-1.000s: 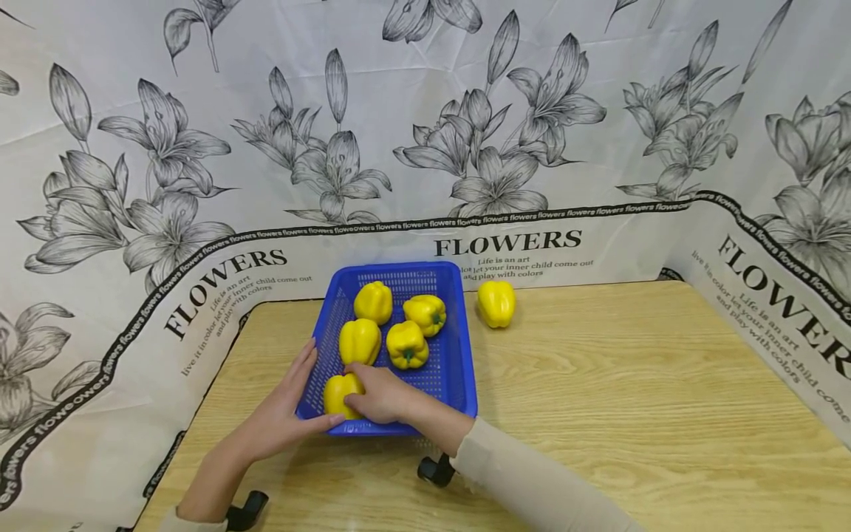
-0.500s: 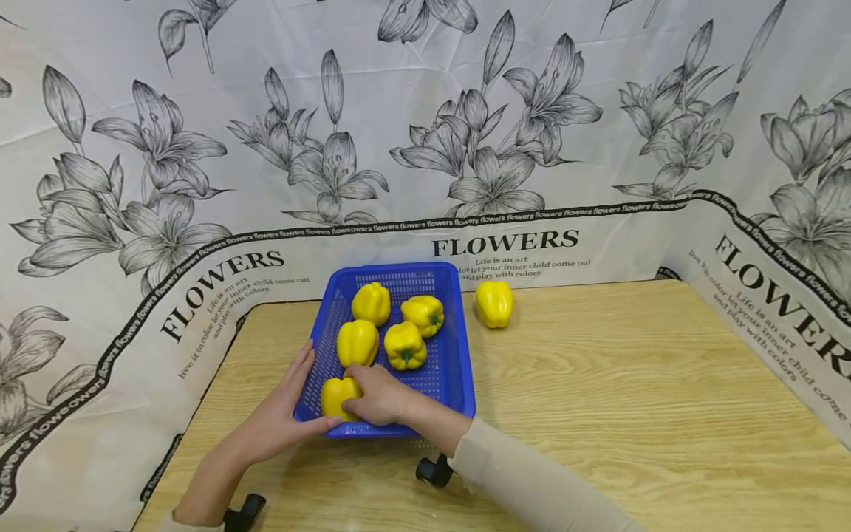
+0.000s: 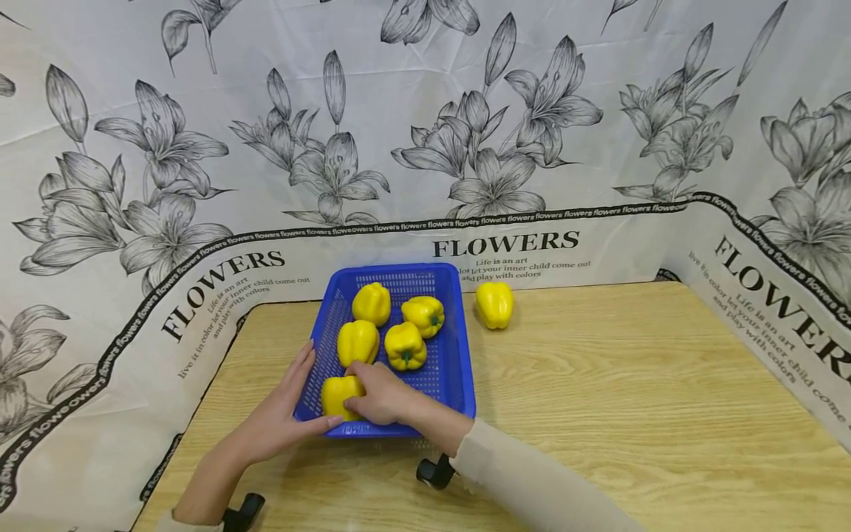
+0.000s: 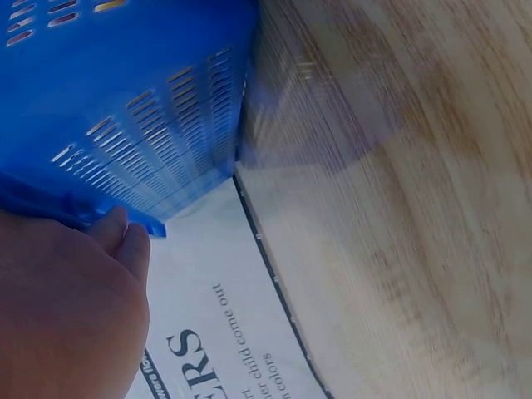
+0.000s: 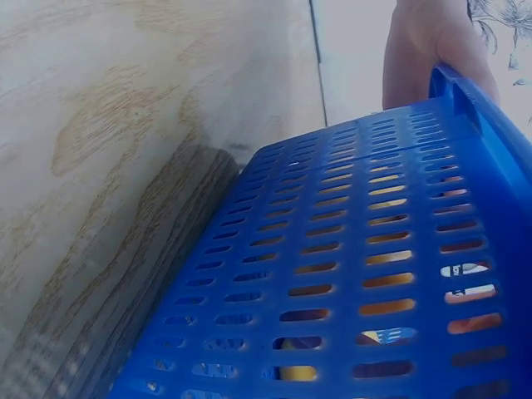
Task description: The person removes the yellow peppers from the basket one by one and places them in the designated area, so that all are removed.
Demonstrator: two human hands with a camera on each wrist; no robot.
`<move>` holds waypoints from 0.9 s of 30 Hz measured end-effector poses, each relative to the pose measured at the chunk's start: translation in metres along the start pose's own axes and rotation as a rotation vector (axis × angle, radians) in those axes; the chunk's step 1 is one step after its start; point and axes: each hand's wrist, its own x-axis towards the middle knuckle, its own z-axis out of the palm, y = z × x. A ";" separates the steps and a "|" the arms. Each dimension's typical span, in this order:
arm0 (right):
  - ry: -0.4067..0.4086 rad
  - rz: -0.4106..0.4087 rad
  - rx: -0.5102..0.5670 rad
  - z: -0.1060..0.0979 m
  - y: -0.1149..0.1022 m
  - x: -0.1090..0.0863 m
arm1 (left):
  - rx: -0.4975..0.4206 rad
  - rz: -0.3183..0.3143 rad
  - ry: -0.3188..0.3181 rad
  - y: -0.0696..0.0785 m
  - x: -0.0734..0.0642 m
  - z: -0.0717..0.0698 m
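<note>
A blue plastic basket with slotted sides stands on the table, holding several yellow bell peppers. My left hand grips its near left corner, thumb over the front rim and fingers along the left rim. Inside that corner, my right hand grips the nearest bell pepper, thumb and fingers on its right side. Another bell pepper lies just beyond the right hand's fingers. In the left wrist view, the fingers meet the basket's rim. The right wrist view looks at the basket's slotted wall; the right hand is hidden there.
One more bell pepper lies on the wooden table, right of the basket near the back edge. Flower-printed cloth hangs close behind the basket and along both sides.
The view shifts slightly. Both hands keep their places at the basket and the near bell pepper, with no clear movement of the peppers.
</note>
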 end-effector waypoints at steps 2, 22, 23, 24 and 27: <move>0.015 0.011 0.024 -0.001 -0.001 -0.001 | 0.004 -0.003 -0.002 0.000 0.000 0.000; 0.083 -0.112 0.285 -0.037 0.011 -0.023 | 0.009 -0.027 0.002 0.002 -0.001 0.000; 0.081 -0.113 0.300 -0.040 0.012 -0.024 | 0.010 -0.025 0.003 0.002 -0.001 0.000; 0.079 -0.112 0.316 -0.043 0.014 -0.026 | 0.012 -0.024 0.004 0.002 -0.001 0.000; 0.073 -0.113 0.351 -0.052 0.017 -0.029 | 0.013 -0.019 0.010 0.001 0.000 0.000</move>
